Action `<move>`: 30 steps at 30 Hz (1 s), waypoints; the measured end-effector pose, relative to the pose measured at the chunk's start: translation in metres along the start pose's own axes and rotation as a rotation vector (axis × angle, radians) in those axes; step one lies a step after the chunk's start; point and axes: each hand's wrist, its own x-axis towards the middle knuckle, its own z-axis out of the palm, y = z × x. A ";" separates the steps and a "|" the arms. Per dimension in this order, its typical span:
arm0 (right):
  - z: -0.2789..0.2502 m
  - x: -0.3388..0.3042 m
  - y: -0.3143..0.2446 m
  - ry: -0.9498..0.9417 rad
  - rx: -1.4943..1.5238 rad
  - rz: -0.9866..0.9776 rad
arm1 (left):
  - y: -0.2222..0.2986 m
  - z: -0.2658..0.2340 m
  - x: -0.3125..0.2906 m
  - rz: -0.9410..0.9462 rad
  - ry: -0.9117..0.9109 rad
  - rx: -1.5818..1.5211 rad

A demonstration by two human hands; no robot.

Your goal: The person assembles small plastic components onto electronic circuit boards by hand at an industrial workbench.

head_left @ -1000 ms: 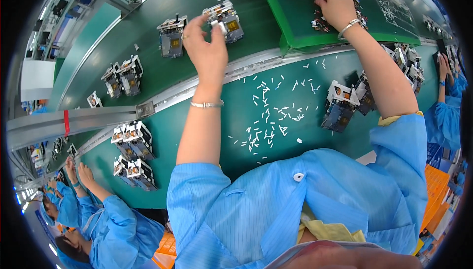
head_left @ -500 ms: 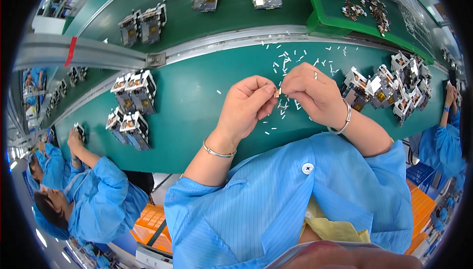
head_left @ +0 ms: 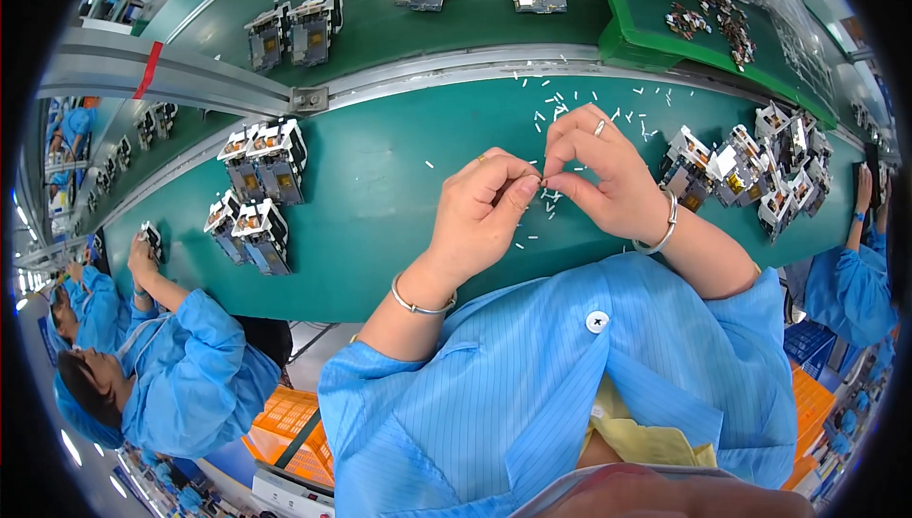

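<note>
My left hand (head_left: pixel 483 209) and my right hand (head_left: pixel 597 174) meet over the green tabletop, thumbs and forefingers pinched together. Between the fingertips sits a tiny part (head_left: pixel 542 182), mostly covered by the left fingers; only a small dark edge shows. It was gold-coloured in the earlier view. Beneath and beyond the hands lie many short white strips (head_left: pixel 553 197), scattered loosely on the table. Whether the right fingertips pinch the same part or a strip of it is too small to tell.
White-and-grey assemblies with circuit boards stand in a group at left (head_left: pixel 271 162) and a heap at right (head_left: pixel 736 171). More assemblies (head_left: pixel 316 29) sit on the belt behind a metal rail (head_left: pixel 456 70). A green-edged tray (head_left: pixel 622 43) holds small parts. Co-workers (head_left: pixel 195 357) sit at both sides.
The hands stay together while the left fingers close further over the small part, hiding its gold face. The right wrist and fingers shift slightly. The view has moved a little.
</note>
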 end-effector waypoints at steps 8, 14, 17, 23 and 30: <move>0.005 -0.006 0.012 -0.009 -0.194 -0.174 | -0.020 0.000 0.013 -0.504 0.082 -0.448; 0.004 0.002 0.031 0.054 -0.031 -0.085 | -0.030 -0.009 0.032 -0.722 -0.182 -1.044; -0.004 0.011 0.031 0.090 0.122 0.015 | -0.027 -0.011 0.047 -0.738 -0.253 -1.080; -0.011 0.011 0.046 0.159 0.564 0.257 | -0.087 -0.020 0.162 0.082 0.387 0.755; -0.016 0.014 0.023 0.047 0.371 0.231 | -0.120 -0.045 0.245 -0.255 0.287 0.817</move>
